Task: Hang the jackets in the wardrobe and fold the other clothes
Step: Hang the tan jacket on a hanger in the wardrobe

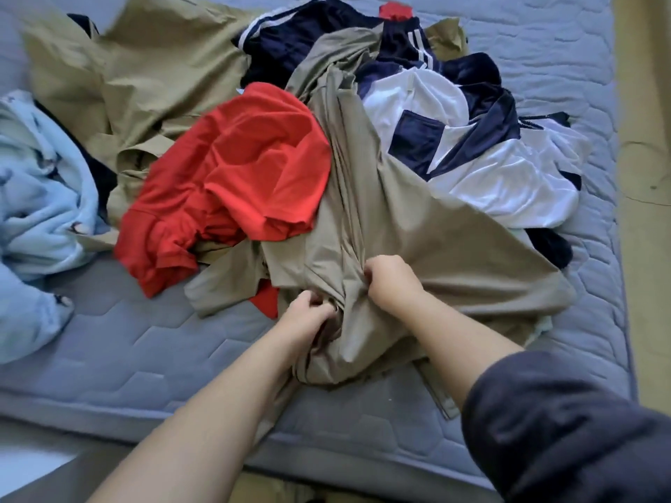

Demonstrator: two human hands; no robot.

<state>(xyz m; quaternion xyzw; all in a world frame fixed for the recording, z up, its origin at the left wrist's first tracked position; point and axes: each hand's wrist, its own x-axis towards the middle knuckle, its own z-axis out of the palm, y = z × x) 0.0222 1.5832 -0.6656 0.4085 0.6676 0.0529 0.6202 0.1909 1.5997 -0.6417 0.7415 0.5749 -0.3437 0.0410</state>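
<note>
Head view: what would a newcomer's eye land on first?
The red shirt lies crumpled mid-pile, the brightest thing on the grey mattress. Just below it, the left hand and right hand grip a bunched khaki garment at the pile's near edge. A navy-and-white jersey lies to the right.

Bare mattress (120,357) strip along the near edge — open, clothes pile (326,147) blocking everything beyond

Bright, flat, even light across the bed (109,357), shadows faint, just in the cloth folds. The white shirt (508,183) close to blown out. Whole picture a touch soft; wide-angle bend curves the bed's edges, near sleeve (566,430) blurred.
</note>
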